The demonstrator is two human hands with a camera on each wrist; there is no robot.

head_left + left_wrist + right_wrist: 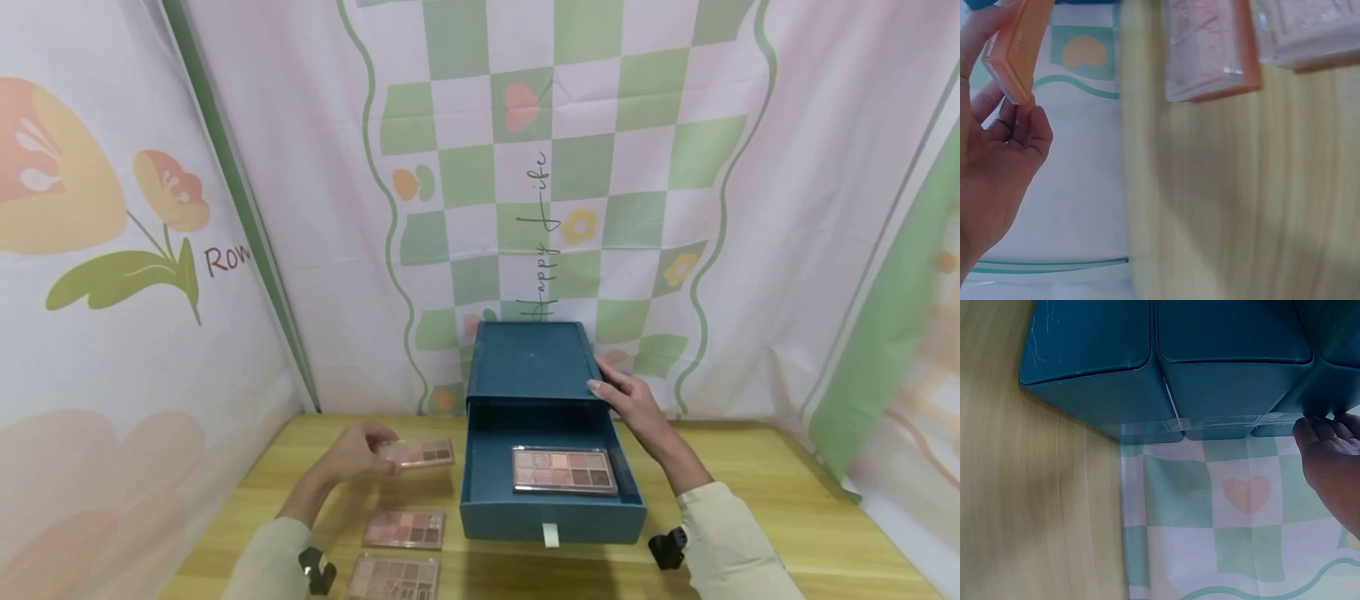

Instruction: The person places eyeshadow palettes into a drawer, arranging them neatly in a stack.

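My left hand pinches an eyeshadow palette by its left end, just left of the drawer box. From the left wrist view, the palette is tilted between thumb and fingers. A dark blue drawer box has its top drawer pulled out toward me. Inside that drawer lies another eyeshadow palette with a clear lid. My right hand rests on the right edge of the box, thumb on top and fingers along the side. Its fingertips touch the blue wall in the right wrist view.
Two more palettes, one pinkish and one paler, lie on the wooden table left of the drawer. A white pull tab sticks out of the drawer front. A printed curtain hangs close behind the box.
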